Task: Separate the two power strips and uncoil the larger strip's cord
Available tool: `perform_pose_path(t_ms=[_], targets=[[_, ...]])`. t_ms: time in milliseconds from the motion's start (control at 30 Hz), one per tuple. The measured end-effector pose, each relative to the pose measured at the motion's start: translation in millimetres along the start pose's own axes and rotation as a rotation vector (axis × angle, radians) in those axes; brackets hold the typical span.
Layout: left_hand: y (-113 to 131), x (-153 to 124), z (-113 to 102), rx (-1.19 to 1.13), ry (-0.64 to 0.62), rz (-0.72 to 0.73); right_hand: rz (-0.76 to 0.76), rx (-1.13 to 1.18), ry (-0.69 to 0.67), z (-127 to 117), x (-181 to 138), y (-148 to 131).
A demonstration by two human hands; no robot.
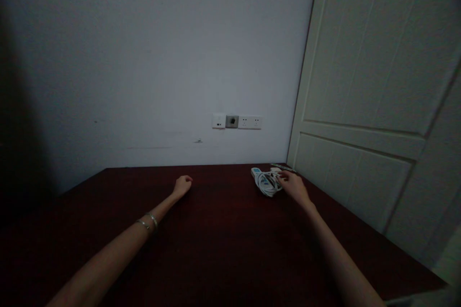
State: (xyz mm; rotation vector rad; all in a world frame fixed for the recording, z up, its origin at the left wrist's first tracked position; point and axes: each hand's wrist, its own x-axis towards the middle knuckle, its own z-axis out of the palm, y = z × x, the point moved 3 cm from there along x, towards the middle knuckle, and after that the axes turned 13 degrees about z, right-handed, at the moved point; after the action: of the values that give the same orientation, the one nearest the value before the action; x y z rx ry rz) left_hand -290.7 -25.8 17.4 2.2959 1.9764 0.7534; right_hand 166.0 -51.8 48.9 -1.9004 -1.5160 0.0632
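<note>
Nearest, a bare forearm with thin metal bracelets is laid across the dark red-brown wooden counter, and the left hand is rested on it loosely curled, nothing held. Farther off, the right hand is stretched forward with its fingers spread narrowly over a white power strip with its cable coiled around it; contact is made, but a closed grip cannot be told. The strip is judged not yet lifted or unwound. It lies just left of that hand, flat, pale with bluish markings. Beyond it, white wall sockets are seen unused.
</note>
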Motion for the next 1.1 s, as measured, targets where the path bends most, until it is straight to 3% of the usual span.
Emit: perform_pose_path(t_ms=[100,267,400,567,767,933,1100], targets=[[31,28,13,0.004,-0.079,0.096,0.115,0.094,0.118,-6,17,32],[95,64,44,0.056,-0.276,0.37,0.215,0.163,0.21,24,19,70],[148,90,68,0.131,-0.398,0.54,0.208,0.181,0.19,43,20,81],[205,115,96,0.191,-0.45,0.753,0.219,0.197,0.18,47,25,87],[241,143,122,0.204,-0.491,0.944,0.311,0.229,0.175,51,28,97],[261,164,142,0.186,-0.557,1.022,0.332,0.243,0.156,49,28,95],[275,167,157,0.171,-0.589,1.069,0.331,0.24,0.151,46,27,91]])
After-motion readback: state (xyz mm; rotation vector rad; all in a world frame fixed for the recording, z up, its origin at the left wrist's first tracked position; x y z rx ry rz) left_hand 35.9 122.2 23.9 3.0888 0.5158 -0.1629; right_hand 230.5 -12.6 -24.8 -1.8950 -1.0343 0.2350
